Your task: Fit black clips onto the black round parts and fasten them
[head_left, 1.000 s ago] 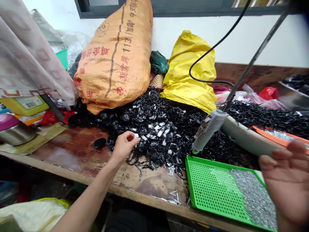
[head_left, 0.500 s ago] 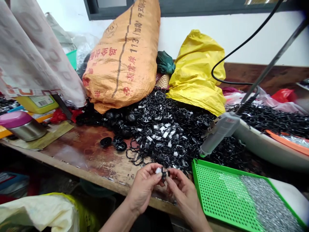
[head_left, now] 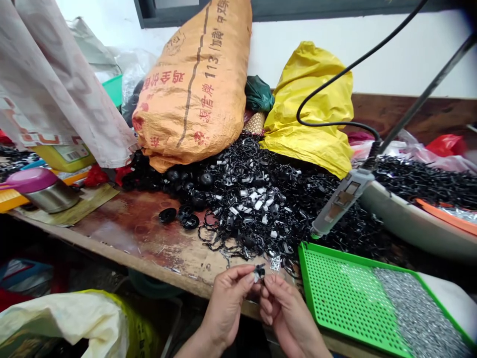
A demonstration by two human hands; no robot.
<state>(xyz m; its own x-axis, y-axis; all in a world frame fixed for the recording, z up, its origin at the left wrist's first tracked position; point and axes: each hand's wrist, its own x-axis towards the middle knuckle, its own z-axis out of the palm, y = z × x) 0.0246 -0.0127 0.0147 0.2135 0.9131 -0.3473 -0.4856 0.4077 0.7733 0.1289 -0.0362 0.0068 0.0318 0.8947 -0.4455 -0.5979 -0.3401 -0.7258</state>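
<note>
My left hand (head_left: 231, 303) pinches a small black-and-white plastic part (head_left: 260, 271) between thumb and forefinger, just over the table's front edge. At the part's right side, the thumb and forefinger of my right hand (head_left: 285, 303) are closed against its black end; the exact contact is partly hidden. Beyond my fingers spreads a large heap of small black plastic pieces (head_left: 238, 233), with white pieces (head_left: 257, 199) scattered on top. A few silvery bits (head_left: 275, 262) lie just past my hands. To the upper right hangs a grey electric screwdriver (head_left: 337, 204), its green tip pointing down.
A green perforated tray (head_left: 346, 293) holding small metal screws (head_left: 421, 308) stands at the right. Behind the heap rest an orange sack (head_left: 197, 99) and a yellow bag (head_left: 309, 109). Black round caps (head_left: 191, 222) and a steel cup (head_left: 50, 194) are at the left.
Both hands have come slightly lower and nearer, and the part has been turned so its white side faces down. The view has shifted a little, and the hanging screwdriver has rotated.
</note>
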